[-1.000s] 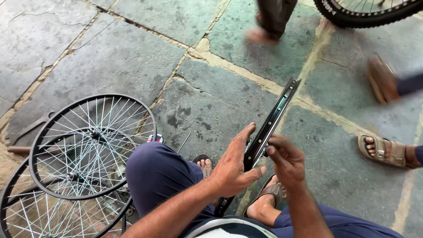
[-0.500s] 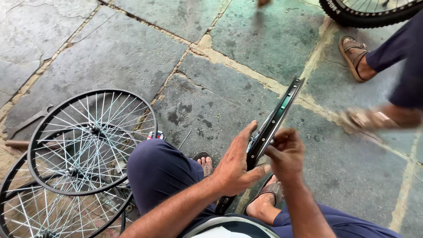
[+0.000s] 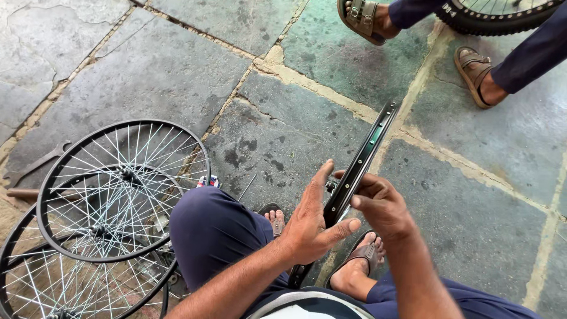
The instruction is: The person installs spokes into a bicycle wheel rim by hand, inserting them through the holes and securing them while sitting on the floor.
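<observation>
At six o'clock, nearest to us, we see our own knees in dark blue trousers (image 3: 212, 236) and our feet in brown sandals (image 3: 361, 254) on the stone floor (image 3: 283, 136). Between the knees stands the black bicycle rim (image 3: 361, 162), seen edge-on, tilted from six o'clock up toward one o'clock, with a strip of green showing in its channel near the top.

Our left hand (image 3: 310, 227) lies against the rim's left side, palm open toward it, fingers stretched up toward twelve o'clock and the thumb reaching across to three o'clock, so the hand braces the rim rather than wrapping it. Our right hand (image 3: 383, 204) is on the rim's right side, its fingers curled and pinched narrow at the rim's edge, next to a small metal part there; we cannot tell exactly what the fingertips grip.

At nine o'clock from the hands, flat on the floor and touching our left knee, lies a stack of spoked wheels (image 3: 121, 192), the upper one overlapping another lower at seven o'clock. A small red, white and blue packet (image 3: 208, 181) sits just beside the top wheel's edge. A flat metal wrench (image 3: 35, 165) lies farther out at nine o'clock.

Far off, at twelve to one o'clock, another person's sandalled feet (image 3: 472, 74) stand by a knobbly black tyre (image 3: 502, 15).
</observation>
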